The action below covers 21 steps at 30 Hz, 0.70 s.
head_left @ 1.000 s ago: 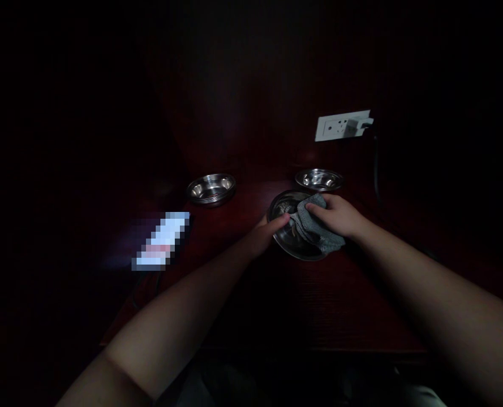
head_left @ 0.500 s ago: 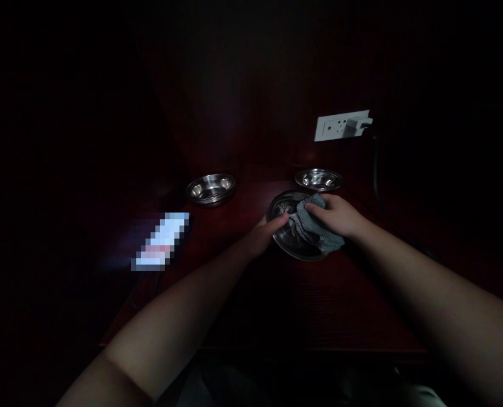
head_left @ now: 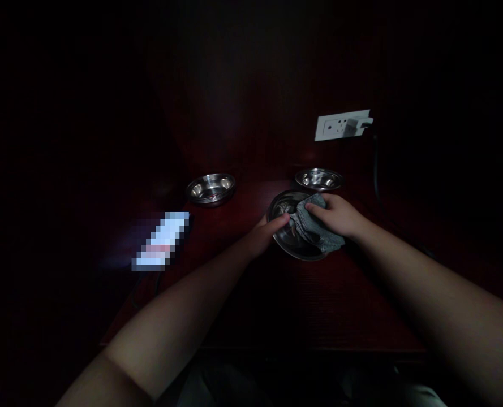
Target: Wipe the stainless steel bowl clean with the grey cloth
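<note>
A shiny metal bowl (head_left: 291, 240) is tilted toward me above the dark red table. My left hand (head_left: 265, 233) grips its left rim, thumb over the edge and the other fingers hidden behind. Bunched in my right hand (head_left: 334, 213) is a grey-green cloth (head_left: 314, 223), pressed against the right side of the bowl and draped over its rim. The right thumb lies on top of the cloth; its other fingers are largely out of sight. Behind the held bowl, another metal bowl (head_left: 319, 180) rests on the table. Farther left stands a stack of metal bowls (head_left: 211, 189).
On the left of the table (head_left: 302, 316) lies a lit phone (head_left: 162, 240), its screen blurred out, with a thin cable near it. A white wall socket (head_left: 340, 125) holds a plug, and a dark cable (head_left: 375, 169) runs down from there. The surroundings are very dark.
</note>
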Each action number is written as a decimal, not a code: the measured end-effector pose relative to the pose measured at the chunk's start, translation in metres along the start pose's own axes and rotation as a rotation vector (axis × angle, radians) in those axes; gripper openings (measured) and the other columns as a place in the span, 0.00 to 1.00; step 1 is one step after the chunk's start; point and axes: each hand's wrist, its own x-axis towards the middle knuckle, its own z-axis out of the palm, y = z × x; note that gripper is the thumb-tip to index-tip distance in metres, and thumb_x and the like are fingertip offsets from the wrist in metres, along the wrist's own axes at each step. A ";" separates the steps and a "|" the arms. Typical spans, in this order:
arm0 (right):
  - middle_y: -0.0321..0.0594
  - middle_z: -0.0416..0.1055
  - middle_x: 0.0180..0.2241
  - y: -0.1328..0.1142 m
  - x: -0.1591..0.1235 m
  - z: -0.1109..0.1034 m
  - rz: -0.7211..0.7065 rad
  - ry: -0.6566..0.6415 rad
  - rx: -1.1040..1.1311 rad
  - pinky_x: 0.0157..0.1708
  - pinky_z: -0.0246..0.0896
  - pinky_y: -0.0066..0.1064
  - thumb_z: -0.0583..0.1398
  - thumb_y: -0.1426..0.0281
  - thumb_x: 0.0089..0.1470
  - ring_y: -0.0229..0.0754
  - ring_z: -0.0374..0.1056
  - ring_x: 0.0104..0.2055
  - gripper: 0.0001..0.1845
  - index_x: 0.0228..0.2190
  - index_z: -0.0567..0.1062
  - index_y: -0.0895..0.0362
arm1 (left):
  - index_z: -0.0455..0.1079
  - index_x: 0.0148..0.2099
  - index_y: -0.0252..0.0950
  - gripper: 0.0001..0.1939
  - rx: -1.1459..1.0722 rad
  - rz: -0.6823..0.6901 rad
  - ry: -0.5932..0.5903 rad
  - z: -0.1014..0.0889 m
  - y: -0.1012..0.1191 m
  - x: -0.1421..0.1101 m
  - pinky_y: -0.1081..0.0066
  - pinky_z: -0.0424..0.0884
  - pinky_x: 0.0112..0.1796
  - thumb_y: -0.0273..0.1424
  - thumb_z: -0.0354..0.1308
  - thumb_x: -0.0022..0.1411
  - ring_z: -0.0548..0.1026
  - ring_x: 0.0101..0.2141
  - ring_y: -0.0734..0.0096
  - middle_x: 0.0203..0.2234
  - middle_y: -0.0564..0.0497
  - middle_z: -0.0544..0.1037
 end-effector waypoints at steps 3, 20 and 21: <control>0.42 0.78 0.33 0.001 0.000 0.000 0.004 -0.005 0.004 0.33 0.64 0.30 0.58 0.61 0.57 0.42 0.73 0.33 0.13 0.34 0.75 0.58 | 0.65 0.59 0.34 0.34 0.000 0.000 0.013 -0.001 0.000 0.001 0.55 0.66 0.53 0.41 0.66 0.53 0.76 0.48 0.53 0.47 0.41 0.78; 0.43 0.79 0.33 -0.003 -0.003 -0.001 0.002 0.006 -0.013 0.34 0.66 0.31 0.58 0.61 0.57 0.42 0.73 0.33 0.13 0.35 0.76 0.58 | 0.66 0.59 0.34 0.33 0.021 0.010 0.024 -0.001 0.000 0.000 0.55 0.65 0.54 0.41 0.66 0.53 0.75 0.49 0.53 0.47 0.40 0.78; 0.42 0.79 0.33 -0.002 -0.003 -0.001 0.000 0.008 -0.017 0.33 0.66 0.31 0.58 0.62 0.57 0.42 0.73 0.33 0.13 0.34 0.76 0.58 | 0.66 0.59 0.34 0.33 0.018 0.012 0.022 -0.001 0.000 0.001 0.55 0.65 0.54 0.40 0.66 0.53 0.75 0.49 0.53 0.47 0.40 0.78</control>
